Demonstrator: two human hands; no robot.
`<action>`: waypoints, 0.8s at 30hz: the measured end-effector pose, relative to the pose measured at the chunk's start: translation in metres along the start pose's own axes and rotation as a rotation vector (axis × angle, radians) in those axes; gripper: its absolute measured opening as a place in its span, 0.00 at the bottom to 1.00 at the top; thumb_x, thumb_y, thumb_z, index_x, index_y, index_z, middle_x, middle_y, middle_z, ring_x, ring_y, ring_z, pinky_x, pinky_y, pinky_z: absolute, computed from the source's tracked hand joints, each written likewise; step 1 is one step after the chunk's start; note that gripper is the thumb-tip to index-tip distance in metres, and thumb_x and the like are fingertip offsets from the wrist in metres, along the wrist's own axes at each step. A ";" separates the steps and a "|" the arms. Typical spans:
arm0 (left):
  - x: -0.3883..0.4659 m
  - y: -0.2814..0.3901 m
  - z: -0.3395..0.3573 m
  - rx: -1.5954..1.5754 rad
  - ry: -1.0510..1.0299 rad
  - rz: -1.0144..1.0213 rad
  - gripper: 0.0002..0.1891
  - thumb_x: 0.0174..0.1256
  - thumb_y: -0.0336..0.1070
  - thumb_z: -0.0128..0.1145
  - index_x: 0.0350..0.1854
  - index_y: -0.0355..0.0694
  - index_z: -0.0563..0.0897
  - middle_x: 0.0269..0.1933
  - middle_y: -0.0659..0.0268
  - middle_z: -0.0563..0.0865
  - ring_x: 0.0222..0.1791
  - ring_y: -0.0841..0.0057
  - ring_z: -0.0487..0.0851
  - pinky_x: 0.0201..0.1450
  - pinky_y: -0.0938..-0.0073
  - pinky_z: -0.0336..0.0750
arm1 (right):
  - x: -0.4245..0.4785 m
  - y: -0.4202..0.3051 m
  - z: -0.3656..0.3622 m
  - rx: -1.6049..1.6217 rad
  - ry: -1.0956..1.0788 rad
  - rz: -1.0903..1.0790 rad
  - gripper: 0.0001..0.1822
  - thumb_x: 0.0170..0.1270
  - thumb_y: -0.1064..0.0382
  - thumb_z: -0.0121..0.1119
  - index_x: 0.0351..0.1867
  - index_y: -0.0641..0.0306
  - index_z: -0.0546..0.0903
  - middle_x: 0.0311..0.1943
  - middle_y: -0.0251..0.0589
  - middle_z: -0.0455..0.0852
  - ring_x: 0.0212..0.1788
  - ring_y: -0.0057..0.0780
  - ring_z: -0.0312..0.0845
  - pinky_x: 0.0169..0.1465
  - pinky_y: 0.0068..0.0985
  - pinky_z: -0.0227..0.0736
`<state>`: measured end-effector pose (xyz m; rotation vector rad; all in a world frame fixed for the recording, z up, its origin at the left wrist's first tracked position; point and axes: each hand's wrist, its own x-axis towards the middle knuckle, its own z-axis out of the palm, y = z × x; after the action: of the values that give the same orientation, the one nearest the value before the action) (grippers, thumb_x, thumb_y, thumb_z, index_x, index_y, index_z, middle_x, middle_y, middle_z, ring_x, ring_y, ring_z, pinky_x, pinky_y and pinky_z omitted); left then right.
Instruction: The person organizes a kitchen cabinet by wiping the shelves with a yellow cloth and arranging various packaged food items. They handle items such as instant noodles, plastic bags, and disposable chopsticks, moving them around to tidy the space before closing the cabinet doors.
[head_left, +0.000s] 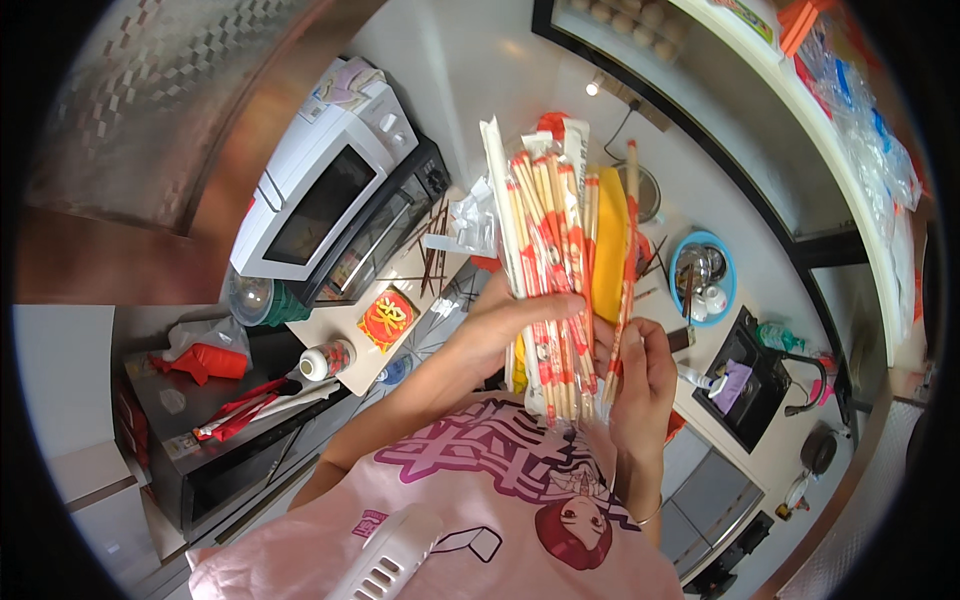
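Note:
My left hand (517, 311) grips a thick bundle of wrapped disposable chopsticks (551, 277) in red-and-clear sleeves, its thumb across their front. The bundle stands roughly upright before my chest. My right hand (642, 360) pinches one wrapped pair of chopsticks (627, 262) by its lower part, at the bundle's right side. Between that pair and the bundle shows a yellow packet (609, 240); what holds it is hidden. Some white paper-wrapped sticks (496, 187) stand at the bundle's left edge.
A white microwave (319, 195) sits on a black toaster oven (367, 247) at left. Loose dark chopsticks (433, 259) and a red-and-yellow packet (388, 319) lie on the counter. At right are a blue basin (729, 292) with bowls and a black sink (750, 409).

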<state>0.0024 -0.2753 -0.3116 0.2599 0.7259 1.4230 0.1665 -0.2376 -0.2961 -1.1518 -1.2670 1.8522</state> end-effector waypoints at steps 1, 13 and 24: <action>0.002 -0.001 -0.002 -0.042 -0.007 -0.010 0.22 0.59 0.28 0.59 0.54 0.27 0.70 0.40 0.46 0.84 0.37 0.59 0.86 0.38 0.62 0.83 | 0.001 -0.003 -0.001 0.006 -0.029 0.030 0.12 0.74 0.61 0.41 0.44 0.70 0.68 0.40 0.48 0.82 0.44 0.28 0.81 0.47 0.22 0.76; 0.007 0.001 -0.015 -0.063 -0.046 -0.021 0.26 0.56 0.28 0.56 0.57 0.24 0.66 0.43 0.39 0.82 0.41 0.52 0.85 0.47 0.52 0.81 | 0.013 0.000 -0.006 -0.015 -0.096 -0.001 0.13 0.74 0.61 0.43 0.47 0.70 0.70 0.40 0.44 0.83 0.38 0.23 0.81 0.40 0.19 0.74; 0.002 -0.014 -0.015 0.174 0.139 0.037 0.25 0.53 0.33 0.66 0.53 0.33 0.74 0.42 0.61 0.84 0.40 0.76 0.83 0.44 0.76 0.77 | -0.010 -0.006 0.018 -0.635 -0.009 -0.226 0.09 0.69 0.64 0.49 0.43 0.66 0.66 0.19 0.51 0.79 0.18 0.43 0.78 0.22 0.33 0.67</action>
<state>0.0046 -0.2794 -0.3321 0.3129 0.9657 1.4240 0.1544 -0.2511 -0.2848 -1.2373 -1.9808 1.3195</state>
